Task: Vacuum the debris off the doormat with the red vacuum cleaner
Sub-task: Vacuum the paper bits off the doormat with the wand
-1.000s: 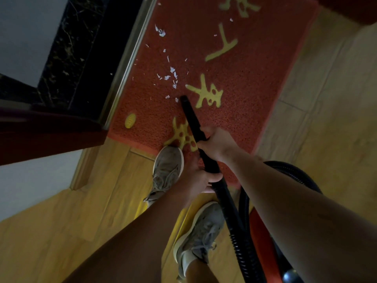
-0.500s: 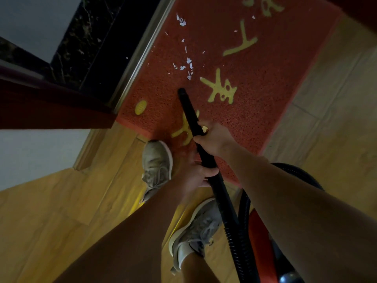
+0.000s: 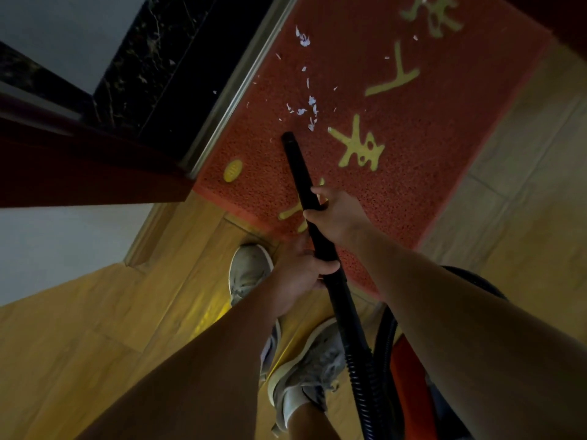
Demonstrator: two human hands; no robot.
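A red doormat point(image 3: 428, 160) with yellow characters lies on the floor by a door threshold. White paper scraps point(image 3: 309, 108) are scattered over its left part. The black vacuum tube point(image 3: 298, 173) slants up the mat, and its open tip sits just below the nearest scraps. My right hand point(image 3: 336, 214) grips the tube about midway. My left hand point(image 3: 301, 274) grips it lower down, close to the ribbed hose point(image 3: 359, 369). The red vacuum body point(image 3: 409, 385) stands at the bottom right, partly hidden behind my right forearm.
A metal threshold strip point(image 3: 241, 87) and dark marble sill border the mat's left edge. A dark red door point(image 3: 79, 166) juts in from the left. My two grey shoes point(image 3: 251, 274) stand on the wooden floor just below the mat. Pale tiles point(image 3: 524, 185) lie to the right.
The view has shifted, so the mat sits further right and higher in the frame. The tube tip has drawn back a little from the scraps. Both hands keep their grip on the tube.
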